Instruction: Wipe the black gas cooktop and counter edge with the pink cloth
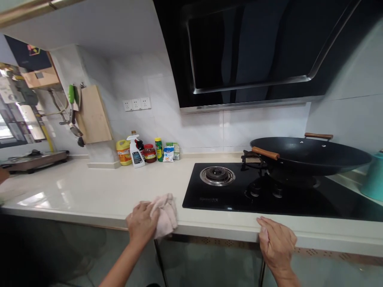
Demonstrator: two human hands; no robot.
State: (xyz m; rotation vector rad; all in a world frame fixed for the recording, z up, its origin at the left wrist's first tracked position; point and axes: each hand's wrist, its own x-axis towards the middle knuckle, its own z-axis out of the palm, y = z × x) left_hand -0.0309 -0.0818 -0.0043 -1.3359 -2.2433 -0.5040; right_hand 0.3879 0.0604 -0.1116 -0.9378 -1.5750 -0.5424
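Note:
My left hand [142,220] is closed on a pale pink cloth [166,215], which lies bunched on the front edge of the white countertop [98,195], left of the stove. Part of the cloth hangs slightly over that edge. Further right, my right hand [277,241] rests on the counter's front edge, below the black gas stove [221,199]. Its fingers reach forward over the edge and hold no loose object. A large black wok [311,155] with wooden handles sits on the right burner. The left burner [217,175] has no pan on it.
Along the back wall stand a yellow jug [124,152], a white spray bottle [136,151], a red-lidded jar [150,153], a green bottle [158,149] and small packets [168,154]. A range hood [248,52] overhangs the stove. A teal container [374,179] stands far right; part of another person shows at far left.

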